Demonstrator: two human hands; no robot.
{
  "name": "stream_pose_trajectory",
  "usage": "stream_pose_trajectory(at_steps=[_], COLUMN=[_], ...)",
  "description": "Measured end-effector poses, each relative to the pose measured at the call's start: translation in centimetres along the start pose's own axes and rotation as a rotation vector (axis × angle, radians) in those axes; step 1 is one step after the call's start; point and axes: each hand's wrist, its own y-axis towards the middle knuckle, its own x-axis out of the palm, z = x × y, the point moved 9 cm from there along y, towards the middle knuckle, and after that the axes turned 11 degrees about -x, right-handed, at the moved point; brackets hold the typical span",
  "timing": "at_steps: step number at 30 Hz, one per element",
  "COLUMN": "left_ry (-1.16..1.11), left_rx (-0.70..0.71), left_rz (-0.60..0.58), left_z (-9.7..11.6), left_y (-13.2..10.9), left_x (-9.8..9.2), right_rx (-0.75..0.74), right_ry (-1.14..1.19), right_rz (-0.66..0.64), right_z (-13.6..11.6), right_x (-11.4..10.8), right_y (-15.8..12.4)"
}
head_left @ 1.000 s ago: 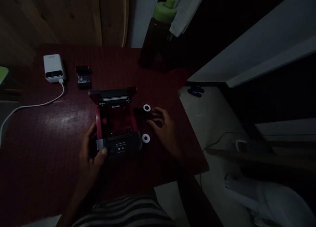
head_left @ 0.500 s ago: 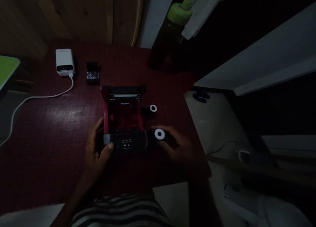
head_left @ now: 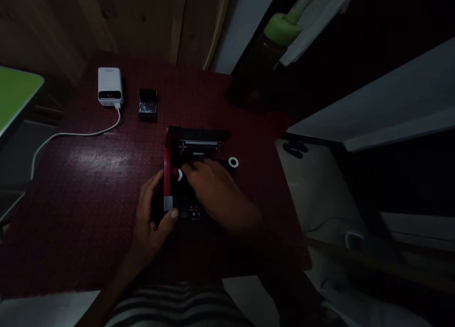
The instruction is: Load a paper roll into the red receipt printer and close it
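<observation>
Right hand (head_left: 213, 189) moved to printer (head_left: 199, 137), fingers (head_left: 190, 168) pinching paper roll (head_left: 179, 175); left hand (head_left: 151, 222) grips printer.

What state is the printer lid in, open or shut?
Open: the lid of the black-and-red printer is folded back, and the right hand reaches over its exposed red compartment.
</observation>
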Motion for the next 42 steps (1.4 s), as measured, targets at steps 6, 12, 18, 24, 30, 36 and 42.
stream_pose_trajectory(at_steps=[6,12,18,24,30,36,42], left_ry=[-0.004,0.035,0.057,0.043,-0.055,-0.029,-0.092], left_rx=[0.002,0.057,0.111,0.095,0.019,0.062,0.065], left_rz=[-0.018,0.000,0.024,-0.001,-0.014,0.173,0.134], left_z=[-0.3,-0.4,-0.1,-0.1,-0.2,4.3,7.4], left_y=[0.0,-0.1,-0.2,-0.1,-0.4,3.2,9.7], left_x=[0.2,0.3,0.0,0.0,-0.2,-2.1,-0.4], right_rx=[-0.001,0.007,0.003,-0.206,-0.376,-0.314,-0.168], right_ry=[0.146,0.149,0.208,0.462,0.479,0.339,0.200], right_rz=[-0.064,-0.107,-0.113,0.132,0.352,0.765,0.862], right_z=[1.5,1.3,1.4,0.8,-0.1,-0.8,-2.6], right_x=[1.3,1.3,1.4,-0.7,-1.7,-2.6,-1.5], right_y=[0.9,1.1,0.7,-2.3,-4.6,-8.0,-10.3])
